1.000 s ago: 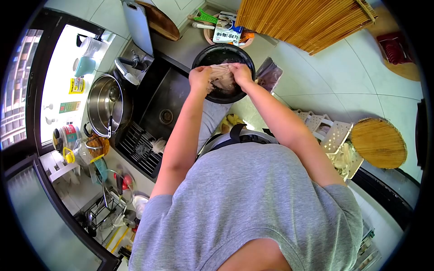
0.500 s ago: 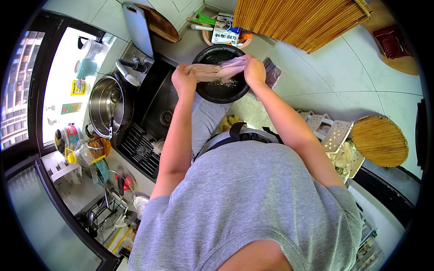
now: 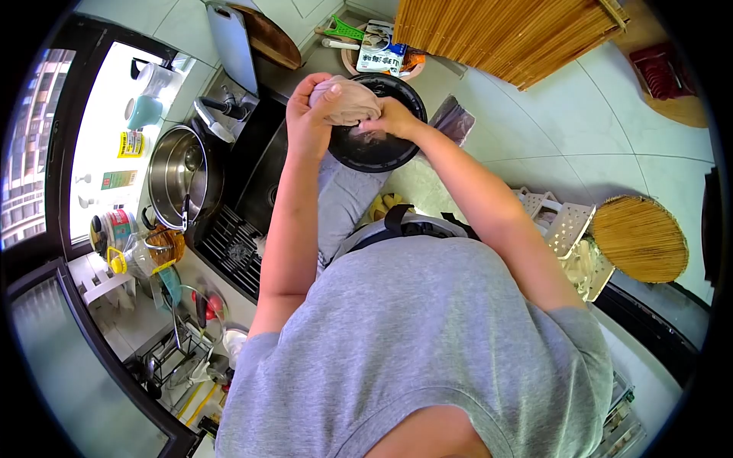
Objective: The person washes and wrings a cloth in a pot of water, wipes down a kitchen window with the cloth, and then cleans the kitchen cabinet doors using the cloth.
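You are now bunching the pale cloth (image 3: pixel 353 104), stretched out moments ago, over the left side of the black basin (image 3: pixel 393 157), your left hand (image 3: pixel 308 114) cupping it and your right hand (image 3: pixel 397 119) pinching its edge, seemingly turning from stretching to gathering.

Beige-pink met black: a crumpled, cloth-like bundle (image 3: pixel 353 101) and a round, glossy basin (image 3: pixel 405 157).
A short-sleeved, heather-grey fabric T-shirt (image 3: pixel 427 320) was finely flecked; a slatted, golden-brown bamboo mat (image 3: pixel 508 38) was striped; white tiles (image 3: pixel 550 137) carried thin grey lines. A rectangular printed packet (image 3: pixel 381 53) paired white and blue with dark lettering, a plastic tool (image 3: pixel 343 30) was bright green, and a cylindrical mug (image 3: pixel 143 112) was pale teal.
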`<state>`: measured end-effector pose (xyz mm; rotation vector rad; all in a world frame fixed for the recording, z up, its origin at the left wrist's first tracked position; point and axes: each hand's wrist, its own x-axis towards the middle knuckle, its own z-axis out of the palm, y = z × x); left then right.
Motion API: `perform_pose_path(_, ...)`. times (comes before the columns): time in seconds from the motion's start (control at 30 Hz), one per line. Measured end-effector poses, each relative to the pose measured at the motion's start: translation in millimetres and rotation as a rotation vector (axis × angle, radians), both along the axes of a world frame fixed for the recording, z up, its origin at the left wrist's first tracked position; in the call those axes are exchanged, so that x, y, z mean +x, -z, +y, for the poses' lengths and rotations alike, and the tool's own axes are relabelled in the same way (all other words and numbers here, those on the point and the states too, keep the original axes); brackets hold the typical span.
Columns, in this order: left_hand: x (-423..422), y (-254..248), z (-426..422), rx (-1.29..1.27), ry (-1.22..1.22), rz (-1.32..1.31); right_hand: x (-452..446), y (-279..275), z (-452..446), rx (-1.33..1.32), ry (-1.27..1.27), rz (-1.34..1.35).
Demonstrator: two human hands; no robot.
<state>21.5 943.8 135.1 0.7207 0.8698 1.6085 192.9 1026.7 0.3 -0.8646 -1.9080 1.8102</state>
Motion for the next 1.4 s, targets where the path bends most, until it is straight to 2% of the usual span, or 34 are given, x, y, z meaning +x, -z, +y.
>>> perform_pose_path(0.03, -6.2, 1.4, 0.1, -0.008, -0.025, 0.067, -4.5, -1.4, 0.1, 0.042, 0.101, 0.059)
perform_pose_path(0.07, -12.1, 7.4, 0.1, -0.009, -0.033, 0.065, 0.1, -5.2, 6.0, 0.094, 0.112, -0.017)
perform_pose_path(0.13, -21.5, 17.4, 0.9, -0.129, -0.049, 0.237, 7.2, -40.7, 6.6, 0.085, 0.181, -0.057)
perform_pose_path(0.17, -23.4, 18.6, -1.3, -0.135, -0.047, 0.203, 3.8, -45.4, 5.0, 0.157, 0.169, -0.123)
perform_pose_path(0.2, -21.1, 63.9, 3.5, -0.286, 0.022, 0.378, 6.7, -73.4, 5.8, 0.06, 0.234, 0.055)
perform_pose_path(0.27, -12.4, 76.1, 3.5, -0.355, 0.046, 0.428, 7.1, -72.9, 5.2, -0.004, 0.233, 0.153)
perform_pose_path(0.33, 3.2, 100.9, 3.2, -0.31, -0.089, 0.891, 10.4, -45.6, 9.7, -0.007, 0.225, 0.079)
perform_pose_path(0.4, 11.8, 114.6, -1.1, -0.158, -0.267, 1.283, 13.8, -32.9, 11.0, 0.604, 0.166, -0.48)
perform_pose_path(0.43, 17.3, 118.1, -4.6, -0.137, -0.311, 1.33, 12.5, -31.7, 2.3, 0.575, 0.166, -0.584)
perform_pose_path(0.5, 21.3, 122.2, -12.4, -0.122, -0.356, 1.375, 10.2, -15.5, -9.7, 0.716, 0.115, -0.603)
perform_pose_path(0.57, 20.1, 122.9, -16.6, -0.165, 0.028, 1.427, 3.9, -3.2, -18.1, 0.835, -0.01, -0.75)
perform_pose_path(0.6, 22.1, 120.4, -19.0, -0.168, 0.025, 1.427, -0.2, 0.6, -21.8, 0.786, -0.057, -0.805)
perform_pose_path(0.67, 32.7, 113.7, -22.1, -0.258, 0.294, 1.574, -2.7, 22.3, -21.9, 0.755, -0.156, -0.856)
perform_pose_path(0.8, 35.4, 145.3, -15.3, -0.328, 0.254, 1.623, -4.7, 55.1, -21.8, 0.692, -0.259, -0.959)
perform_pose_path(0.87, 34.2, 141.8, -15.1, -0.374, 0.231, 1.553, 0.0, 92.9, -23.7, 0.849, -0.165, -0.855)
perform_pose_path(0.9, 30.9, 140.5, -15.9, -0.376, 0.225, 1.554, -3.7, 71.2, -20.0, 0.854, -0.167, -0.853)
perform_pose_path(0.97, 21.3, 136.5, -16.5, -0.081, 0.162, 1.5, -15.7, -7.3, -8.6, 0.679, -0.482, -1.056)
perform_pose_path(1.0, 20.5, 129.3, -14.3, -0.086, 0.155, 1.5, -17.0, -11.9, -0.1, 0.599, -0.364, -0.948)
perform_pose_path(1.07, 19.0, 103.4, -2.7, 0.021, 0.269, 0.966, -11.1, -57.5, 16.4, 0.573, -0.365, -0.641)
perform_pose_path(1.1, 21.1, 91.0, 0.8, 0.058, 0.171, 0.945, -7.5, -82.2, 20.6, 0.555, -0.324, -0.563)
perform_pose_path(1.13, 22.0, 77.0, 6.0, 0.069, 0.173, 0.948, -2.9, -101.3, 24.2, 0.539, -0.279, -0.487)
perform_pose_path(1.17, 23.8, 63.2, 9.8, 0.052, 0.105, 1.036, 3.2, -109.8, 25.9, 0.432, -0.192, -0.362)
perform_pose_path(1.2, 25.9, 48.1, 12.0, 0.033, 0.038, 1.121, 8.7, -133.8, 20.8, 0.44, -0.142, -0.268)
perform_pose_path(1.27, 25.6, 17.2, 11.9, 0.036, 0.033, 1.055, 17.6, -133.6, 21.7, 0.221, -0.1, -0.121)
perform_pose_path(1.3, 22.0, 16.1, 14.4, 0.038, 0.047, 1.034, 20.3, -130.7, 18.7, 0.224, -0.093, -0.119)
perform_pose_path(1.37, 17.2, 27.1, 18.0, 0.035, 0.066, 1.016, 26.0, -115.5, 0.9, -0.132, 0.134, 0.132)
perform_pose_path(1.4, 15.7, 43.2, 20.2, 0.029, 0.011, 1.047, 28.7, -104.4, -7.4, -0.133, 0.139, 0.136)
